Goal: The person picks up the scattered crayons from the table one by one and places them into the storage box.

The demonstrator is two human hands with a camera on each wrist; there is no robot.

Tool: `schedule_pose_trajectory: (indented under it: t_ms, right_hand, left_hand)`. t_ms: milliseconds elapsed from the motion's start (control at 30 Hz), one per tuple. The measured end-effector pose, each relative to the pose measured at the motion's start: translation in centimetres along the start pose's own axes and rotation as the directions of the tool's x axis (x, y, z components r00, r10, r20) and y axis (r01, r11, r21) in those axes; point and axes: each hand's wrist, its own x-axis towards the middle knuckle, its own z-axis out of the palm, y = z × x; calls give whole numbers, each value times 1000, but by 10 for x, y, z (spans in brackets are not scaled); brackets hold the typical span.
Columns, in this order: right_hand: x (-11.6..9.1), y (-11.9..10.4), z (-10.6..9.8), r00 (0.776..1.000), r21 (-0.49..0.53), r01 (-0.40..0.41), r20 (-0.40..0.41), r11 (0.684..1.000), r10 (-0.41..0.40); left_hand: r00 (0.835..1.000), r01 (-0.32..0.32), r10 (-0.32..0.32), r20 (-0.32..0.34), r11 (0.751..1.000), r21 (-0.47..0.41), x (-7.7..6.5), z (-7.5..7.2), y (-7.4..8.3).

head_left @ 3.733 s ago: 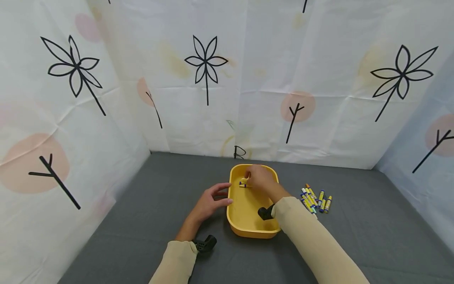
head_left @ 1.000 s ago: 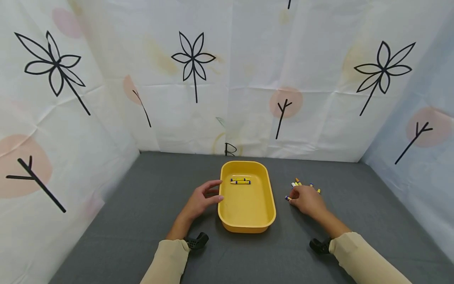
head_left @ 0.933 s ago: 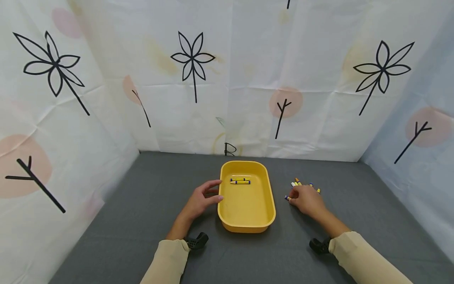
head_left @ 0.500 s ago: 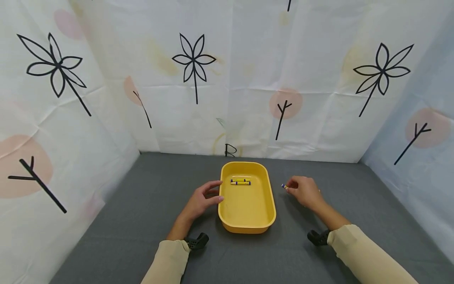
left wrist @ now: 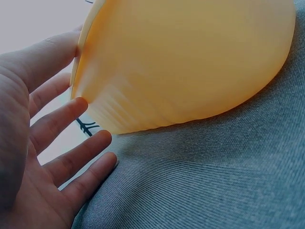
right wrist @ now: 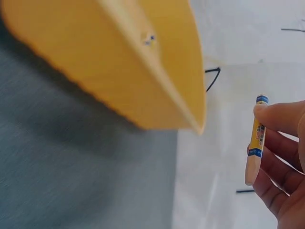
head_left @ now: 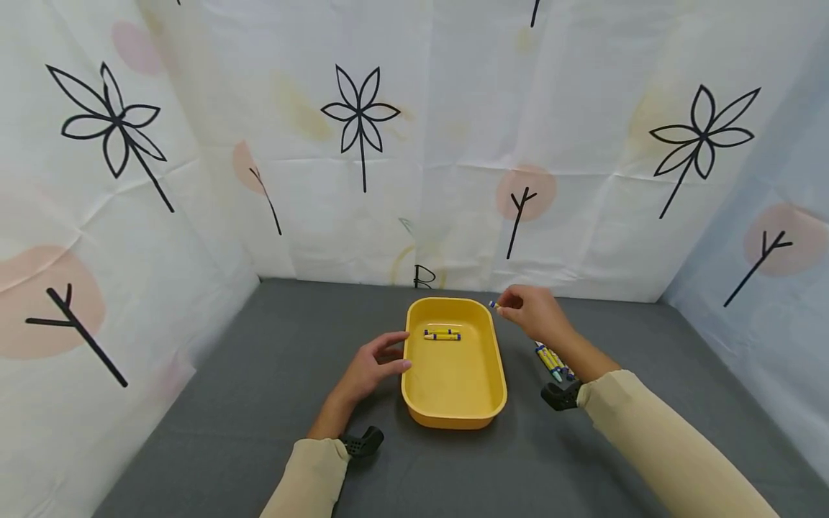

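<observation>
A yellow plastic tray (head_left: 453, 381) stands on the grey cloth, with two yellow-wrapped crayons (head_left: 443, 337) lying side by side near its far end. My left hand (head_left: 364, 370) is at the tray's left side, fingers loosely extended; in the left wrist view the thumb (left wrist: 52, 55) touches the rim. My right hand (head_left: 536, 315) is raised by the tray's far right corner. Between thumb and fingers it pinches a peach-tipped crayon (right wrist: 257, 138) with a yellow wrapper and blue bands.
A small group of crayons (head_left: 549, 363) lies on the cloth right of the tray, partly hidden beneath my right forearm. Behind the grey table (head_left: 324, 316) hangs a white curtain (head_left: 453, 237) with flower and tree prints, also enclosing both sides.
My right hand earlier reached into the tray, then went to the loose crayons. It has since lifted one crayon and carried it left and away toward the tray. My left hand stays at the rim.
</observation>
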Motion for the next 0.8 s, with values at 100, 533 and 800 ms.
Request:
schedule_pose_trajectory:
  t_ms: [100, 533, 800]
  right_hand:
    - [11, -10, 1, 1000, 14, 14, 23, 1000, -14]
    - [43, -38, 37, 982, 67, 78, 165, 995, -88]
    - [50, -42, 67, 974, 51, 73, 212, 996, -83]
  left_hand:
    - [1000, -4, 4, -1, 1000, -7, 0, 1, -2]
    - [999, 6, -6, 33, 1000, -25, -6, 1, 21]
    - [998, 16, -14, 56, 999, -35, -11, -2, 37]
